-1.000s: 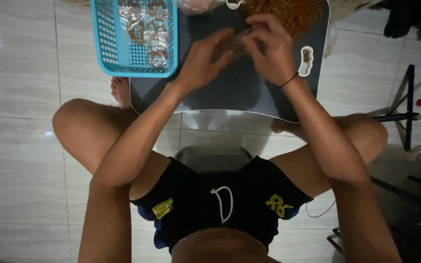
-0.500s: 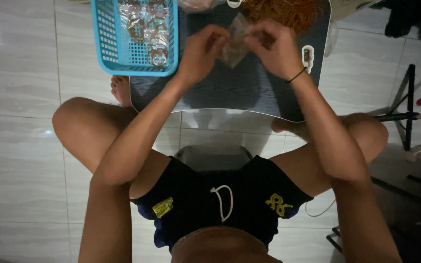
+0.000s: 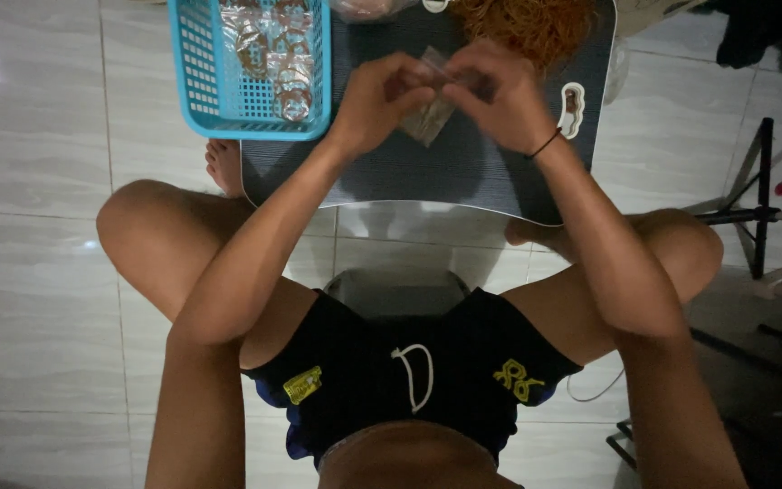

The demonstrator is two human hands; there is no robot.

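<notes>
Hands (image 3: 382, 100) (image 3: 500, 95) pinch small clear packet (image 3: 429, 116) above tray (image 3: 463, 177).

Lap table (image 3: 463, 181) sits upper centre of frame, over the crossed legs. Basket (image 3: 201, 81) on its left end, with small packets (image 3: 273, 54) inside; heap of rubber bands (image 3: 536, 23) at its upper right. Both hands (image 3: 382, 100) meet above the table's middle, holding a small bag (image 3: 429, 116) between them; stand (image 3: 753, 208) on the floor at far right.
</notes>
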